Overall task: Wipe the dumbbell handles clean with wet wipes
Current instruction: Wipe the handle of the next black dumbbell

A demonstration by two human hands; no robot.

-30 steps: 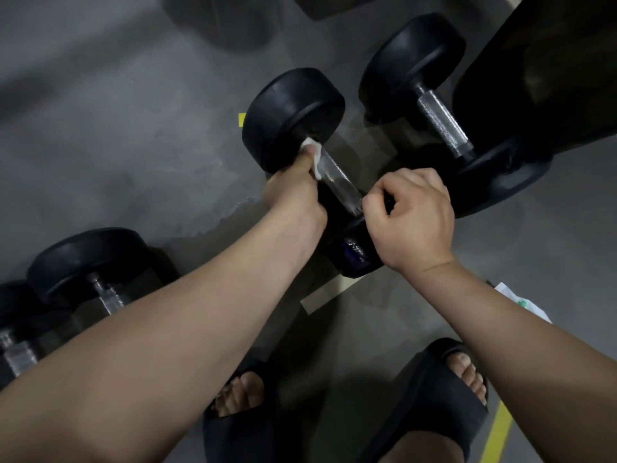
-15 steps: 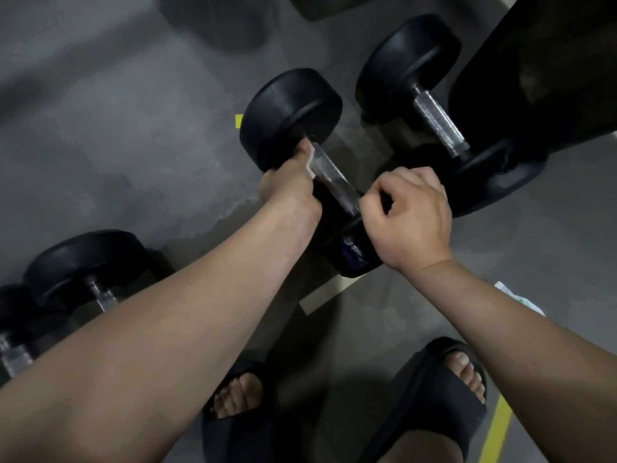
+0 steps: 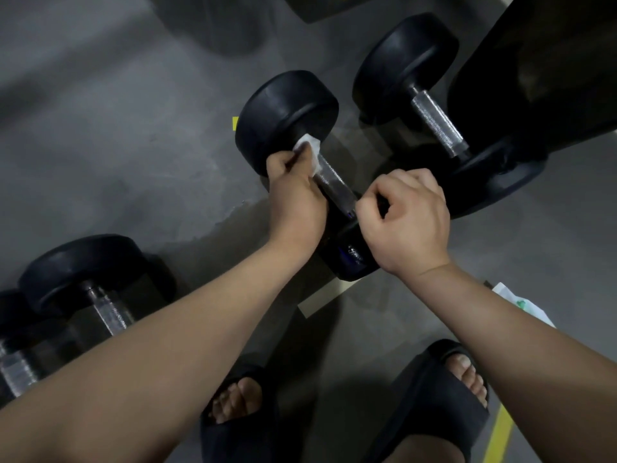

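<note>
A black dumbbell [image 3: 287, 108] lies on the grey floor in the middle of the view, its metal handle [image 3: 335, 187] running towards me. My left hand [image 3: 293, 192] grips a white wet wipe [image 3: 309, 147] against the far end of that handle, close to the far weight head. My right hand [image 3: 409, 222] has its fingers curled over the near weight head [image 3: 350, 259] and hides most of it.
A second black dumbbell [image 3: 405, 65] lies to the right beside a dark bench or rack [image 3: 541, 71]. Further dumbbells [image 3: 83, 272] sit at the left edge. A white wipes packet [image 3: 521, 305] lies at the right. My two feet in black slippers [image 3: 434, 402] stand below.
My left hand has slid the wipe along the handle towards the far weight head, so more of the white wipe shows. My right hand has stayed on the near head.
</note>
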